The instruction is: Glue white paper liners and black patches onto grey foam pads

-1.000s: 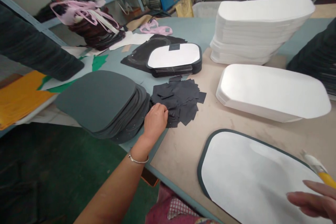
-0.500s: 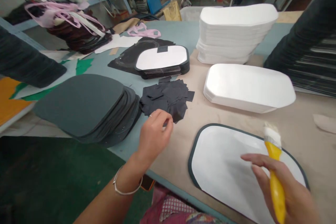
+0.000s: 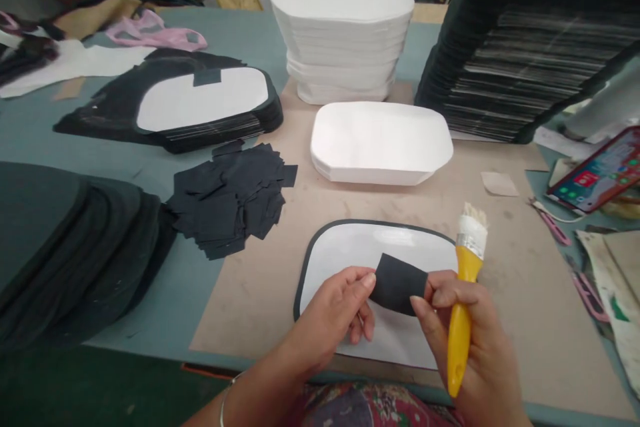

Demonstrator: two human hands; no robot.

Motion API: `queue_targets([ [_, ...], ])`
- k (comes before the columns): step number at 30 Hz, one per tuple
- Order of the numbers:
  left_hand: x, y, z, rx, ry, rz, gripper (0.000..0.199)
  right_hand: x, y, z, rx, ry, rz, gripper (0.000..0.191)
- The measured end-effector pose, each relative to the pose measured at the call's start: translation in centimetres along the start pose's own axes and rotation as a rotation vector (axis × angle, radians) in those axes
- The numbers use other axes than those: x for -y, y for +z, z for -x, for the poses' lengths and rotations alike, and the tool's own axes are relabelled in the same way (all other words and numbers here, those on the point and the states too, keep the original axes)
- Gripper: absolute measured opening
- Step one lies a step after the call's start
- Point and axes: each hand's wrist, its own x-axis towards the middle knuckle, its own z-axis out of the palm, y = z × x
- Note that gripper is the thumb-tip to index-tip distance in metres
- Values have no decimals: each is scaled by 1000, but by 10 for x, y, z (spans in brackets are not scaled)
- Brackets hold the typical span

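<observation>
A small black fabric piece (image 3: 399, 285) is stretched between my two hands. My left hand (image 3: 343, 310) pinches its left edge between thumb and finger. With thumb and finger my right hand (image 3: 463, 327) grips the right edge, and a yellow-handled brush (image 3: 467, 267) with whitish bristles is also held in it, bristles up. Beneath both hands lies a white rounded panel (image 3: 335, 257) with a dark border. To the left is a loose pile of black pieces (image 3: 230, 197). Behind the panel sits a white stack of rounded sheets (image 3: 383, 140).
Dark rounded sheets (image 3: 45, 240) are stacked at left. A black-edged stack (image 3: 205, 103) with a white top lies behind the pile. Taller white (image 3: 345, 33) and black (image 3: 540, 47) stacks stand at the back. A phone (image 3: 600, 173) and pink-handled snips (image 3: 555, 225) are at right.
My left hand has moved from the pile to above the panel with a black piece. My right hand has closed on that piece's other edge. The view has shifted right.
</observation>
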Motion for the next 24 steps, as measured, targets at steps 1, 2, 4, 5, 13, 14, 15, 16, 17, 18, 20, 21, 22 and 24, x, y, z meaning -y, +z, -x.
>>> queue_targets([
  [1,1,1,-4,42,-62,77,41,-5,-2,1,8,36,-8,17],
  [2,1,1,-8,45,-85,107,38,-11,-3,1,18,80,-12,16],
  [4,-3,1,-17,-10,-63,35,32,-24,-3,-2,36,177,-3,15],
  [5,-5,1,-22,-46,-28,-44,29,-31,-2,-5,42,219,11,15],
  [13,-30,-1,-64,-305,201,-943,24,-69,8,-47,87,220,402,10],
  [14,-31,0,-67,-313,183,-1012,25,-72,9,-50,94,206,443,9],
  [15,-32,1,-69,-320,163,-1070,25,-74,10,-52,105,197,479,9],
  [16,-33,2,-71,-325,145,-1119,25,-76,11,-52,120,193,508,8],
  [17,-33,3,-72,-327,130,-1157,25,-77,12,-53,137,193,532,8],
  [18,-34,3,-72,-328,118,-1187,24,-78,12,-53,153,196,552,9],
  [20,-35,4,-73,-329,99,-1242,23,-79,14,-52,183,200,587,10],
  [21,-36,5,-73,-330,93,-1276,22,-80,14,-52,196,197,605,10],
  [22,-36,6,-73,-330,90,-1316,21,-80,15,-52,206,192,626,10],
  [24,-36,9,-74,-331,92,-1399,21,-79,15,-52,222,183,665,10],
])
